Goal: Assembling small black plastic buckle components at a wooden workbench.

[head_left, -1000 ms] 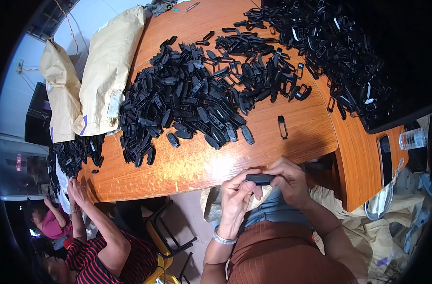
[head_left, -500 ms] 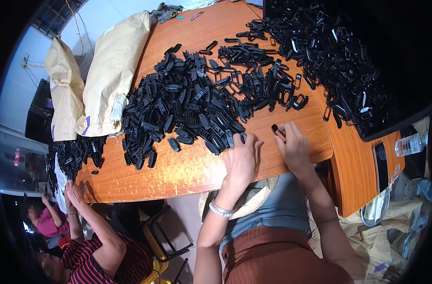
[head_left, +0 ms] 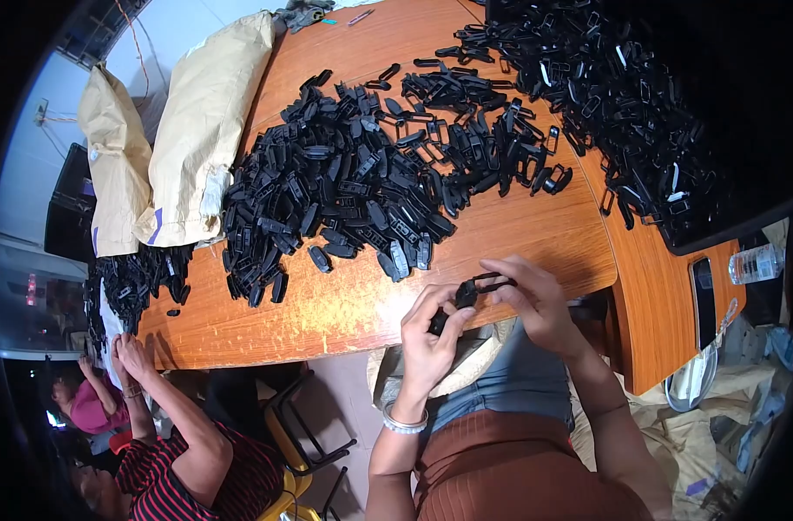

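Close to the table's front edge, my left hand (head_left: 428,340) is closed on a small black plastic piece (head_left: 465,295), held up between thumb and fingers. Another dark bit shows lower in that hand, partly covered by the fingers. My right hand (head_left: 539,306) pinches a black oblong plastic frame (head_left: 499,281) by its side, its end meeting the piece in the left hand; whether they are joined I cannot make out. Beyond the hands lies a heap of black solid plastic pieces (head_left: 327,187), with black open frames (head_left: 479,143) spread at its right.
Many more black frames (head_left: 605,95) fill a dark tray at the right. Two paper sacks (head_left: 201,130) stand at the left beside another black heap (head_left: 140,282). A co-worker's hands (head_left: 129,356) work there. A phone (head_left: 702,304) and clear bottle (head_left: 755,264) are far right.
My left hand has come back from the heap toward the table edge with a black piece. My right hand has moved slightly nearer to me, bringing its frame against that piece.
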